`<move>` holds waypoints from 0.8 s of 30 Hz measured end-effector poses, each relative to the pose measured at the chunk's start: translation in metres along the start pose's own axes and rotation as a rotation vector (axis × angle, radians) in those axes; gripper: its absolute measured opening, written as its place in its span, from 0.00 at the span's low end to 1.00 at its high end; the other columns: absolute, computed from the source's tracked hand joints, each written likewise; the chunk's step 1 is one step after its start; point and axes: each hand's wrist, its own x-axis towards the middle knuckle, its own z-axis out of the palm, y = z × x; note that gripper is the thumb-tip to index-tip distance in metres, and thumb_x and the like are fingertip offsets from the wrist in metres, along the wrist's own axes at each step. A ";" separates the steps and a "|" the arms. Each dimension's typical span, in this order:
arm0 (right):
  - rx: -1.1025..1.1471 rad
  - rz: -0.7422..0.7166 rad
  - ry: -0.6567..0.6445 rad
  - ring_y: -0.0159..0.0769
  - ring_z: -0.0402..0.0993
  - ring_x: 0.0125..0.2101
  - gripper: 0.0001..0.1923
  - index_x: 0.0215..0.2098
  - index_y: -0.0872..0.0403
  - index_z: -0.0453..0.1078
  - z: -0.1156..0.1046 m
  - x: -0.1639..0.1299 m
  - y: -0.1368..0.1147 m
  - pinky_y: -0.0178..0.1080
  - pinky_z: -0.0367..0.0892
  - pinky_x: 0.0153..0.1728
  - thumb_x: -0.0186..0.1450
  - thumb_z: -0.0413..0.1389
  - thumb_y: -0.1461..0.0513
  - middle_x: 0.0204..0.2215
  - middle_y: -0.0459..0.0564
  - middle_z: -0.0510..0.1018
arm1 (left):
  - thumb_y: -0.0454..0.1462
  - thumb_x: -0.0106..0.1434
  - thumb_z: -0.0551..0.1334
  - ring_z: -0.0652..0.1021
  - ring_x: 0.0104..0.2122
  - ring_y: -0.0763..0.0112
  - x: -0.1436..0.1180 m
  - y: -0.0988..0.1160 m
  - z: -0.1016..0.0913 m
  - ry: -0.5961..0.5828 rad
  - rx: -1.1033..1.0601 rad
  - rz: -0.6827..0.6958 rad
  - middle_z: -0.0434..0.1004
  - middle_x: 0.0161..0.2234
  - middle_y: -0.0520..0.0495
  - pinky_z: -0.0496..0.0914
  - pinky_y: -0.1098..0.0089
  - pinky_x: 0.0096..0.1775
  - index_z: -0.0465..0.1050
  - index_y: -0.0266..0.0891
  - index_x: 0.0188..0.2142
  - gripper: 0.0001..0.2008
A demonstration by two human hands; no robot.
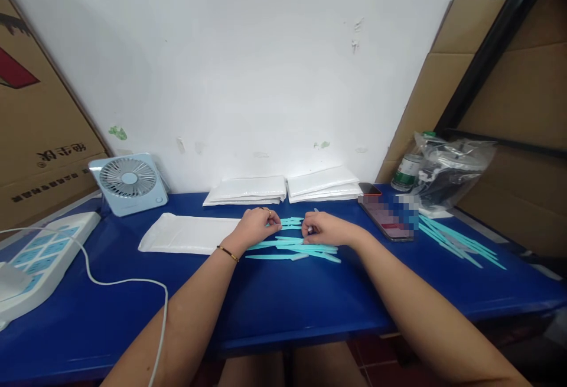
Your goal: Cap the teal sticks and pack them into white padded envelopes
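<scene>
At the centre of the frame, a loose cluster of thin turquoise plastic sticks [295,248] lies flat on a glossy blue table [274,304]. Both hands rest on the far edge of this cluster. The left hand [256,225], wearing a ring and a thin bracelet, is curled with fingertips pressed together on the stick ends. The right hand [325,228] is likewise curled, seemingly pinching a stick end; exactly what it grips is too small to tell.

To do this gathering well, the sticks, which look smooth, slim and slippery, are best squared up with ends aligned before lifting.

Just left of the hands lies a flat white padded mailer [186,233], soft and matte. Behind, two stacks of mailers [283,189] rest against the wall. To the right are a phone [385,212], more turquoise sticks [460,242] and a crinkled clear bag [452,168]. A pale blue desk fan [128,183] stands at left.
</scene>
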 end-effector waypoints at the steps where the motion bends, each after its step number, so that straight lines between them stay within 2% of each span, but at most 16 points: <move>1: -0.009 0.001 -0.001 0.32 0.66 0.30 0.08 0.30 0.53 0.72 0.001 0.001 0.000 0.34 0.60 0.32 0.57 0.58 0.56 0.31 0.47 0.68 | 0.49 0.59 0.56 0.75 0.31 0.69 -0.001 0.001 0.000 -0.021 -0.035 0.009 0.77 0.31 0.51 0.64 0.73 0.32 0.75 0.43 0.34 0.15; 5: 0.025 0.025 0.057 0.32 0.65 0.29 0.08 0.32 0.54 0.70 -0.003 -0.002 0.003 0.33 0.60 0.29 0.59 0.56 0.58 0.31 0.48 0.70 | 0.52 0.62 0.50 0.73 0.27 0.71 -0.005 0.009 -0.002 -0.105 -0.097 0.083 0.76 0.28 0.51 0.63 0.74 0.28 0.75 0.41 0.35 0.21; 8: 0.154 0.083 0.082 0.30 0.65 0.26 0.07 0.34 0.54 0.67 -0.008 -0.004 0.002 0.32 0.60 0.25 0.60 0.53 0.59 0.27 0.47 0.71 | 0.49 0.62 0.52 0.74 0.30 0.71 -0.005 0.013 -0.002 -0.132 -0.044 0.144 0.77 0.31 0.51 0.63 0.74 0.30 0.75 0.42 0.36 0.18; 13: 0.438 0.134 0.107 0.28 0.68 0.22 0.05 0.33 0.55 0.64 -0.015 -0.008 0.013 0.33 0.64 0.26 0.60 0.51 0.61 0.27 0.46 0.73 | 0.42 0.63 0.53 0.75 0.35 0.69 0.002 0.007 -0.002 -0.010 0.087 0.153 0.78 0.37 0.50 0.64 0.72 0.37 0.75 0.42 0.36 0.13; 18: 0.466 0.198 0.199 0.30 0.70 0.22 0.08 0.33 0.55 0.64 -0.018 -0.010 0.034 0.34 0.64 0.27 0.59 0.54 0.58 0.21 0.43 0.71 | 0.42 0.63 0.53 0.75 0.34 0.68 0.005 -0.004 -0.002 0.022 0.137 0.035 0.79 0.36 0.50 0.65 0.71 0.37 0.76 0.43 0.36 0.13; 22: 0.491 0.198 0.250 0.28 0.66 0.21 0.15 0.42 0.56 0.64 -0.007 -0.001 0.025 0.33 0.63 0.25 0.64 0.48 0.54 0.24 0.44 0.71 | 0.42 0.63 0.53 0.75 0.34 0.69 0.004 0.001 -0.002 0.016 0.083 0.076 0.79 0.36 0.51 0.64 0.72 0.36 0.75 0.43 0.37 0.13; 24: 0.463 0.184 0.245 0.28 0.65 0.22 0.18 0.43 0.55 0.66 0.000 0.005 0.016 0.32 0.62 0.26 0.65 0.46 0.51 0.26 0.45 0.71 | 0.42 0.63 0.53 0.75 0.34 0.70 0.004 0.006 -0.001 0.024 0.059 0.099 0.79 0.36 0.51 0.64 0.73 0.36 0.75 0.43 0.37 0.13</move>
